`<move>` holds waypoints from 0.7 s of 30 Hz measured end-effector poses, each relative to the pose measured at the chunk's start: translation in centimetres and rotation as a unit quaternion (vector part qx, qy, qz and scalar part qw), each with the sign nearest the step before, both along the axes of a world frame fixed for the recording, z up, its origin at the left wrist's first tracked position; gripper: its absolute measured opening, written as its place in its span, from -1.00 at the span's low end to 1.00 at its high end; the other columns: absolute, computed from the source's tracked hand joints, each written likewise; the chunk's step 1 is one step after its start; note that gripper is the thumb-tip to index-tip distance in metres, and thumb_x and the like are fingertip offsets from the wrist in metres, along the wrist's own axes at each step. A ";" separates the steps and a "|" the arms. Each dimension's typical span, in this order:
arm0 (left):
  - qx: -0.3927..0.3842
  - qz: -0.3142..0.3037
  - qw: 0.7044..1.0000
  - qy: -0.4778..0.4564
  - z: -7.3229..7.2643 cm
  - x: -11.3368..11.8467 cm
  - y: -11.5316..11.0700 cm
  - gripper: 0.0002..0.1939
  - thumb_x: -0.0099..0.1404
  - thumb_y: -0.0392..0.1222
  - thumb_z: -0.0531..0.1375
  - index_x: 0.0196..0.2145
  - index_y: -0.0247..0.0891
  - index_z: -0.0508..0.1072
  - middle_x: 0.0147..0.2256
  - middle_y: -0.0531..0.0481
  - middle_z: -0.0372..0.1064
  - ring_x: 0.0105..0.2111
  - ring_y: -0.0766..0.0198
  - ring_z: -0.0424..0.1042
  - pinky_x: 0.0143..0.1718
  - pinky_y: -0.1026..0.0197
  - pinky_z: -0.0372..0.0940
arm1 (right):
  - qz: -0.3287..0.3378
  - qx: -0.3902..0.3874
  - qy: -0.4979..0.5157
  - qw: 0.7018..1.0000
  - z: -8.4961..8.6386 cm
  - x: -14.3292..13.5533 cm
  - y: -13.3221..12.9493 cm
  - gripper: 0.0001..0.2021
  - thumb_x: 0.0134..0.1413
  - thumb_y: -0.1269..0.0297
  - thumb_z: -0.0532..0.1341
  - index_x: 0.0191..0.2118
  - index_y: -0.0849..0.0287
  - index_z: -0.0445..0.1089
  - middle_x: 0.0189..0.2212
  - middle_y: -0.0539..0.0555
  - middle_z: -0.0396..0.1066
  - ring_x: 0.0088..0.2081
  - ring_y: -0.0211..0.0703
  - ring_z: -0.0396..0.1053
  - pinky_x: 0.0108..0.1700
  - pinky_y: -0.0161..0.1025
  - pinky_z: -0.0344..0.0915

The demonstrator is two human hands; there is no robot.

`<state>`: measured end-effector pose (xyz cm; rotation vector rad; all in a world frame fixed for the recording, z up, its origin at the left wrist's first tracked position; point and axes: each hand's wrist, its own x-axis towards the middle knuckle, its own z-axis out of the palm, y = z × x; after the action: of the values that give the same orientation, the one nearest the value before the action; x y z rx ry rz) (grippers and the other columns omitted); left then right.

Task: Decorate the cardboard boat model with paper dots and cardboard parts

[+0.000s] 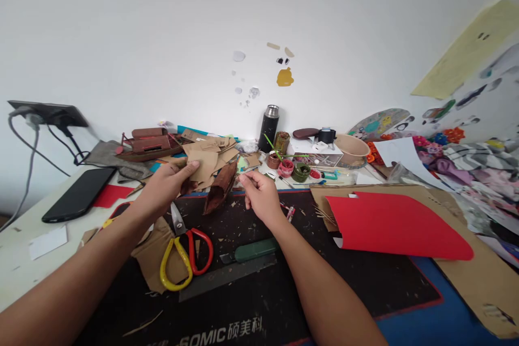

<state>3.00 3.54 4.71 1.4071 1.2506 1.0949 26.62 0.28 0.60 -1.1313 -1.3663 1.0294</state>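
In the head view, my left hand [172, 181] is closed, its thumb pressed at the edge of a small piece of brown cardboard [204, 165]. My right hand [259, 194] pinches thumb and forefinger together; what is between them is too small to make out. Between the two hands, a painted brown boat-shaped paper piece [221, 188] is tilted over the dark mat. Nearer to me lie scissors [187, 257] with one yellow and one red handle, blades partly beneath my left wrist. A green-handled cutter [255, 250] rests close to my right forearm.
A brown model boat [152, 146] stands back left, near a black phone [79, 194]. Behind my hands are a thermos [269, 128] and paint jars [300, 172]. Red paper [397, 227] lies on cardboard at right. Cables [30, 173] hang from a power strip at left.
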 end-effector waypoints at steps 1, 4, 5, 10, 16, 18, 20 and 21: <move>0.001 -0.008 1.000 0.000 0.1 0.1 -0.1 -0.35 0.05 0.45 0.42 -0.28 -0.22 0.49 -0.49 0.05 0.44 -0.55 0.29 0.32 -0.53 0.25 0.23 | -0.004 -0.001 0.001 1.000 0.0 0.0 0.0 -0.64 0.28 -0.10 0.25 -0.21 0.13 0.49 -0.69 -0.15 0.25 -0.72 -0.26 0.23 -0.62 -0.33 0.14; 0.026 -0.043 0.999 0.017 0.1 0.2 -0.3 -0.38 0.12 0.46 0.38 -0.37 -0.20 0.44 -0.56 0.07 0.38 -0.58 0.29 0.30 -0.54 0.24 0.20 | -0.015 -0.007 0.006 1.000 -0.4 -0.3 0.1 -0.58 0.25 -0.18 0.26 -0.24 0.13 0.47 -0.70 -0.14 0.24 -0.72 -0.25 0.22 -0.64 -0.33 0.12; 0.036 -0.052 0.998 0.023 0.1 0.2 -0.3 -0.39 0.14 0.45 0.37 -0.39 -0.20 0.42 -0.57 0.07 0.38 -0.58 0.29 0.30 -0.53 0.24 0.21 | -0.019 -0.010 0.010 1.000 -0.6 -0.4 0.2 -0.56 0.23 -0.21 0.27 -0.24 0.13 0.47 -0.71 -0.15 0.23 -0.71 -0.25 0.22 -0.65 -0.33 0.11; 0.059 -0.054 0.997 -0.003 0.9 -0.2 -0.5 -0.44 0.16 0.39 0.38 -0.39 -0.20 0.43 -0.53 0.05 0.41 -0.55 0.29 0.31 -0.49 0.22 0.22 | -0.056 -0.013 0.024 0.998 -1.3 -0.7 0.5 -0.49 0.16 -0.31 0.27 -0.26 0.12 0.43 -0.71 -0.17 0.19 -0.73 -0.24 0.19 -0.65 -0.32 0.11; 0.066 -0.021 0.993 -0.092 2.4 -0.9 -0.5 -0.53 0.15 0.27 0.42 -0.37 -0.20 0.45 -0.51 0.06 0.38 -0.56 0.32 0.25 -0.53 0.22 0.14 | -0.076 -0.017 0.037 0.996 -1.3 -0.7 0.1 -0.50 0.17 -0.31 0.27 -0.24 0.10 0.41 -0.71 -0.19 0.14 -0.71 -0.22 0.18 -0.64 -0.29 0.13; 0.066 -0.020 0.992 -0.101 2.6 -1.0 -0.5 -0.52 0.13 0.26 0.43 -0.38 -0.20 0.45 -0.50 0.06 0.39 -0.57 0.33 0.26 -0.54 0.23 0.12 | -0.077 -0.023 0.046 0.996 -1.4 -0.8 0.0 -0.49 0.15 -0.31 0.28 -0.23 0.11 0.42 -0.71 -0.20 0.11 -0.72 -0.22 0.16 -0.64 -0.29 0.14; 0.066 -0.026 0.992 -0.102 2.8 -1.1 -0.6 -0.51 0.13 0.27 0.43 -0.39 -0.20 0.45 -0.51 0.06 0.38 -0.57 0.34 0.25 -0.53 0.22 0.13 | -0.076 -0.029 0.050 0.995 -1.4 -0.9 -0.2 -0.49 0.14 -0.30 0.29 -0.22 0.12 0.43 -0.72 -0.21 0.11 -0.72 -0.23 0.16 -0.65 -0.29 0.13; 0.066 -0.030 0.992 -0.100 2.9 -1.1 -0.6 -0.51 0.13 0.28 0.43 -0.39 -0.20 0.45 -0.51 0.07 0.38 -0.56 0.34 0.25 -0.52 0.22 0.14 | -0.074 -0.033 0.050 0.995 -1.4 -1.0 -0.3 -0.49 0.14 -0.30 0.29 -0.22 0.12 0.43 -0.72 -0.21 0.12 -0.72 -0.23 0.16 -0.65 -0.29 0.13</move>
<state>1.86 2.93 7.61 1.3850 1.0027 1.2632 25.61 0.00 -0.83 -1.1950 -1.1592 1.0161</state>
